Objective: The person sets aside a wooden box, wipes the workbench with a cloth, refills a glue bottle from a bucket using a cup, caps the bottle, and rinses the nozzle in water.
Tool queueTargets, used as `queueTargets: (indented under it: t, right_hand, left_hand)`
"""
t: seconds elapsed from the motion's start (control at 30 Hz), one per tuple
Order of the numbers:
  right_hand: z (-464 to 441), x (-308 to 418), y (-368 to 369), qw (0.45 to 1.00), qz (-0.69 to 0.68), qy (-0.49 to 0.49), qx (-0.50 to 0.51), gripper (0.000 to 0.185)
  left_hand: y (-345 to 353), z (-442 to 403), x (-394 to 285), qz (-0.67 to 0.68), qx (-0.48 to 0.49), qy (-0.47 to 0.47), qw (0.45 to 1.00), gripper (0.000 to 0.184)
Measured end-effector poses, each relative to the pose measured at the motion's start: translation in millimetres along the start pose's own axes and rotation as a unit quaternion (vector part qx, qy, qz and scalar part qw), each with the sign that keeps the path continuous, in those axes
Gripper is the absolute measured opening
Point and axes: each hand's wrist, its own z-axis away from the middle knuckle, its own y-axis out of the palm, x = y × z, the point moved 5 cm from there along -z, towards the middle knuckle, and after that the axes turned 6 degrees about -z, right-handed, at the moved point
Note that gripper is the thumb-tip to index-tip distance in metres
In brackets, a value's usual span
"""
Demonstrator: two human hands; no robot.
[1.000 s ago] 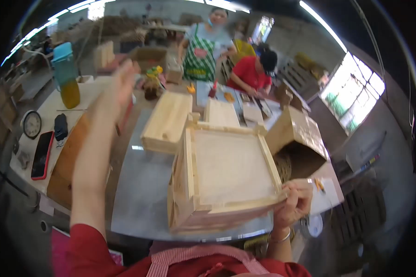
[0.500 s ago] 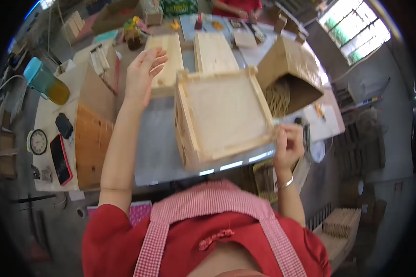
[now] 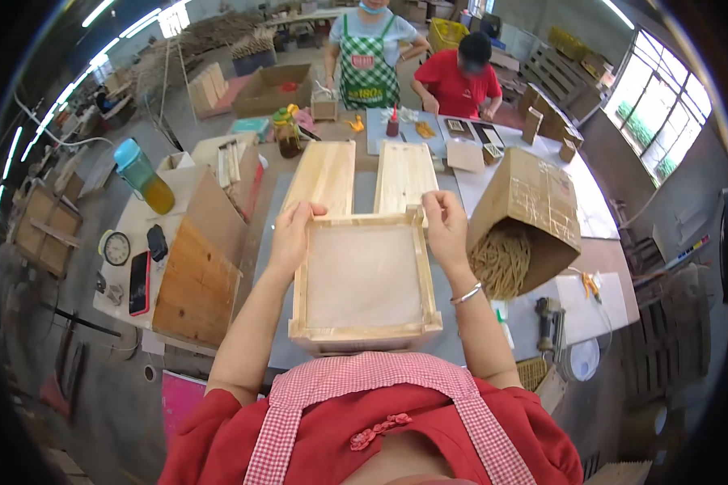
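A pale wooden box (image 3: 364,275) with corner posts and a flat light panel inside its rim stands close to my apron. My left hand (image 3: 293,238) is closed on its far left corner, fingers bent over the edge. At the far right corner, my right hand (image 3: 446,230) pinches the rim near the post; its fingertips are partly hidden. Just beyond the box lie two pale wooden boards or long boxes, one on the left (image 3: 325,174) and one on the right (image 3: 404,174).
To the right, a cardboard box (image 3: 534,194) lies open with tan cord (image 3: 501,259) inside. On the left stand a water bottle (image 3: 146,178), a phone (image 3: 140,283) and a clock (image 3: 116,247). Two people, one in a green checked apron (image 3: 369,65), are across the table.
My left hand has come down from the air onto the box's left corner. My right hand has shifted from the near right corner to the far one. The box has turned squarer to me.
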Motion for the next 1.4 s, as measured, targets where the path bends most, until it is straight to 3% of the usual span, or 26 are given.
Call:
queueTargets:
  t: [0.07, 0.23, 0.4, 0.5, 0.6, 0.63, 0.7, 0.73, 0.87, 0.93, 1.0, 1.03, 1.1, 1.17, 1.27, 1.33, 1.4]
  right_hand:
    - [-5, -3, 9, 0.997, 0.063, 0.025, 0.029, 0.025]
    - [-16, -15, 17, 0.999, 0.015, 0.028, -0.017, 0.029]
    - [12, -4, 12, 0.998, -0.035, 0.058, -0.018, 0.029]
    - [5, -17, 11, 0.998, -0.016, 0.047, -0.026, 0.029]
    - [-3, -21, 17, 0.999, -0.005, 0.010, -0.032, 0.028]
    - [-2, -29, 19, 0.998, 0.047, -0.037, -0.032, 0.028]
    - [-1, -35, 18, 0.999, 0.029, -0.006, -0.016, 0.029]
    - [1, -23, 15, 0.999, 0.035, 0.002, -0.018, 0.030]
    - [19, -71, -29, 0.999, -0.014, -0.005, -0.033, 0.027]
    - [69, -149, -97, 0.975, 0.209, -0.020, -0.077, 0.025]
    - [139, -203, -166, 0.920, 0.390, -0.026, -0.016, 0.029]
    - [171, -211, -191, 0.873, 0.483, 0.048, 0.046, 0.034]
    - [220, -227, -237, 0.840, 0.511, 0.124, 0.134, 0.038]
    - [251, -217, -246, 0.813, 0.543, 0.152, 0.145, 0.038]
    - [265, -246, -248, 0.828, 0.520, 0.141, 0.157, 0.036]
    - [251, -261, -238, 0.852, 0.497, 0.079, 0.144, 0.032]
    - [224, -290, -213, 0.888, 0.311, 0.284, 0.183, 0.029]
  left_hand:
    - [-3, 3, -4, -0.030, -0.007, -0.015, 0.999, 0.040]
    - [0, -18, 0, -0.021, -0.036, 0.032, 0.999, 0.043]
    - [-5, 18, 22, -0.042, -0.011, -0.053, 0.998, 0.045]
    - [0, -11, 19, -0.019, 0.001, 0.004, 1.000, 0.043]
    - [1, -4, 21, -0.012, -0.046, 0.037, 0.998, 0.041]
    - [-6, -2, 23, -0.058, -0.029, 0.078, 0.995, 0.036]
    - [-12, -6, 1, -0.168, 0.003, 0.158, 0.973, 0.031]
    - [-17, -12, 23, -0.119, 0.029, 0.081, 0.989, 0.033]
    - [-18, -14, 19, -0.049, 0.022, -0.017, 0.998, 0.039]
    - [-18, -7, 10, -0.065, 0.015, -0.020, 0.998, 0.041]
    - [-17, -4, 7, -0.061, 0.019, -0.046, 0.997, 0.039]
    - [-17, -6, 6, -0.052, 0.006, -0.060, 0.997, 0.038]
    - [-14, -4, 6, -0.034, 0.006, -0.074, 0.997, 0.037]
    - [-19, -1, 4, -0.024, -0.005, -0.084, 0.996, 0.036]
    - [-18, -1, -2, -0.100, 0.002, -0.052, 0.994, 0.034]
    - [-15, -1, -2, -0.061, 0.014, -0.064, 0.996, 0.034]
    - [-17, -2, -2, -0.110, 0.018, -0.039, 0.993, 0.035]
